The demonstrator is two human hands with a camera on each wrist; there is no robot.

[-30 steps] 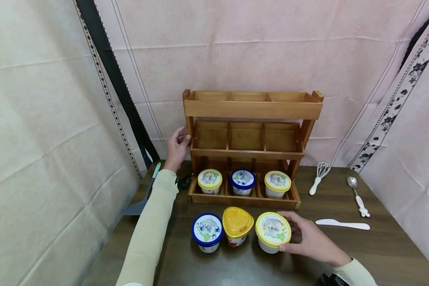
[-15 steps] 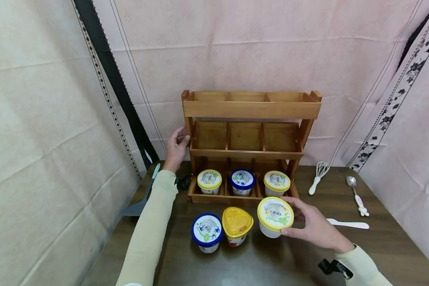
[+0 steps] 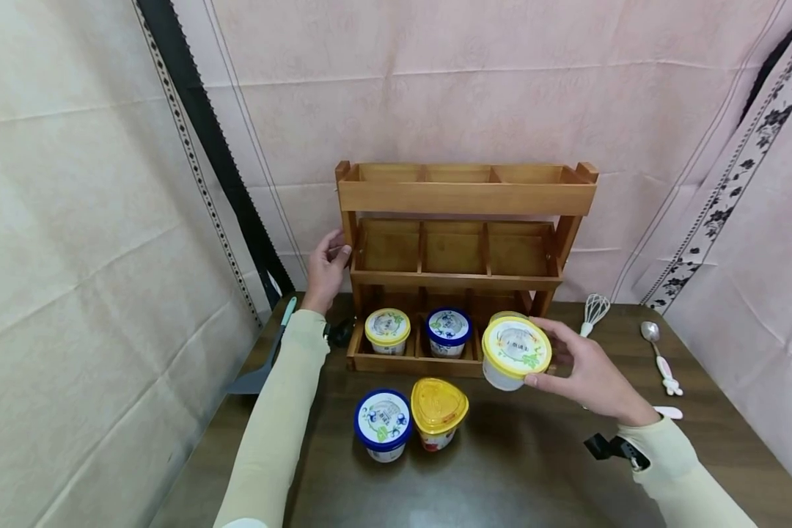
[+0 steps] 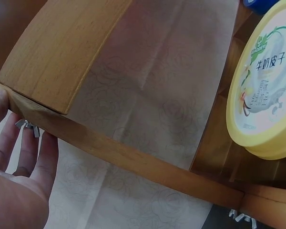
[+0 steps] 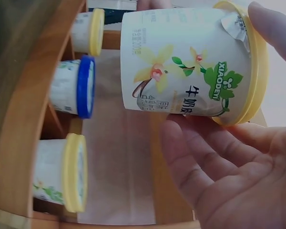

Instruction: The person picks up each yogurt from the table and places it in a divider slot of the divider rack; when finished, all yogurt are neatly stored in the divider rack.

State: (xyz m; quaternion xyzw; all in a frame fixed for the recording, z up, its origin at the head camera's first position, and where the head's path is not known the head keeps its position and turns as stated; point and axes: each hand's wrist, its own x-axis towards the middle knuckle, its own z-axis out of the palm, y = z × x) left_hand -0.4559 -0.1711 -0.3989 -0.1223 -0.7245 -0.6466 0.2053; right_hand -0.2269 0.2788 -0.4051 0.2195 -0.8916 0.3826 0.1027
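Observation:
My right hand (image 3: 590, 370) grips a white tub with a yellow lid (image 3: 517, 346) in the air, in front of the right end of the wooden rack's bottom tier, partly covering the tub behind it. In the right wrist view the held tub (image 5: 186, 62) lies between thumb and fingers. My left hand (image 3: 326, 271) holds the left side post of the rack (image 3: 455, 279); in the left wrist view its fingers (image 4: 44, 164) are around the post beside a wing nut. The bottom tier holds a yellow-lidded tub (image 3: 387, 328), a blue-lidded tub (image 3: 449, 328) and the partly hidden one.
On the table in front of the rack stand a blue-lidded tub (image 3: 383, 422) and a yellow triangular-lidded tub (image 3: 438, 407). A whisk (image 3: 594, 312), a spoon (image 3: 663, 363) and a partly hidden white knife (image 3: 669, 412) lie right. A spatula (image 3: 254, 379) lies left, by my left sleeve.
My right hand has lifted the yellow-lidded tub off the table and moved it up and toward the rack's right end. My left hand has stayed at the post.

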